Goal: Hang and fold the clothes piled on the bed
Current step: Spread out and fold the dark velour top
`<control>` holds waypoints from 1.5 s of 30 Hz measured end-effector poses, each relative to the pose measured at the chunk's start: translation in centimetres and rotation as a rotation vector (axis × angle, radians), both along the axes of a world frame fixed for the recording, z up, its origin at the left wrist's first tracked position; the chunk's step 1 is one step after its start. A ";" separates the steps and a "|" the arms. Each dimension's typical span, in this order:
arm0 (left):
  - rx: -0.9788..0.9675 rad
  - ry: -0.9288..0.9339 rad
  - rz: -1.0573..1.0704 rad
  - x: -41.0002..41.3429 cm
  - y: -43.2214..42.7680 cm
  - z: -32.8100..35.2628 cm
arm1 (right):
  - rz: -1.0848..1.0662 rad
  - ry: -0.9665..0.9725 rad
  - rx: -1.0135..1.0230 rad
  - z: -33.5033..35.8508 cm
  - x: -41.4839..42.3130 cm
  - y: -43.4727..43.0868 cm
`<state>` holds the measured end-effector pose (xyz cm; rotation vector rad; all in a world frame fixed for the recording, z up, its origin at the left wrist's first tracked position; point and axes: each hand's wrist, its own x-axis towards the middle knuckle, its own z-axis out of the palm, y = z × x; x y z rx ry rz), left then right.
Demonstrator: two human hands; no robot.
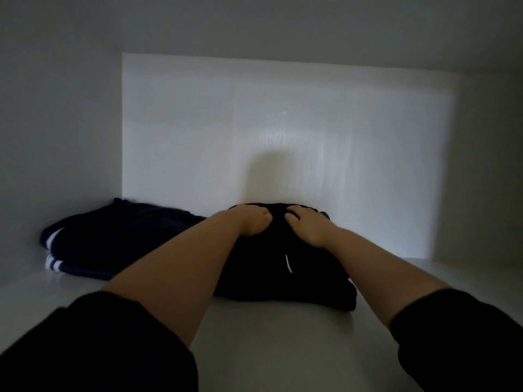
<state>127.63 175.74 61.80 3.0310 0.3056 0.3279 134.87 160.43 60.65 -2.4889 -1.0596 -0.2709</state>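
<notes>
A: Where is the piece being put away?

B: The folded black garment (pixel 283 278) lies on the white shelf (pixel 283 352), towards the right of the middle, its far end near the back panel (pixel 283 123). No bed is in view, so I take this to be the storing step for 1 folded piece.

A: And what is beside it?

B: A folded navy garment (pixel 113 244) with white stripes lies to its left, touching or just overlapped at the near edge; the light is too dim to say which. Setting the 2 side by side would keep each stack easy to lift out.

A: What are the hands doing?

B: The left hand (pixel 250 223) and the right hand (pixel 307 226) sit close together on the far top of the black bundle, fingers curled into the cloth, so both are grasping it. Holding it there probably keeps the folds together while it is seated.

A: And the arms?

B: Both reach forward, nearly straight and converging, with the dark sleeves (pixel 85 349) pushed up above the bare forearms.
</notes>
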 end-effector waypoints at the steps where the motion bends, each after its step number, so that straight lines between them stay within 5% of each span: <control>1: -0.001 0.017 -0.005 0.1 0.3 -0.6 | 0.036 0.038 0.028 -0.8 0.3 0.1; 17: -0.029 -0.162 0.136 -1.6 -1.3 -3.1 | 0.034 -0.034 0.059 -1.3 -0.9 -0.9; 25: 0.033 -0.140 0.031 -10.9 -3.3 -2.0 | -0.052 -0.208 -0.242 1.3 -7.2 -6.3; 33: 0.359 -0.365 -0.059 -23.2 -9.2 -0.5 | -0.206 -0.479 -0.222 2.4 -19.8 -11.4; 45: 0.348 -0.586 -0.268 -42.7 -22.7 -3.4 | -0.536 -0.632 -0.259 -1.3 -45.9 -26.7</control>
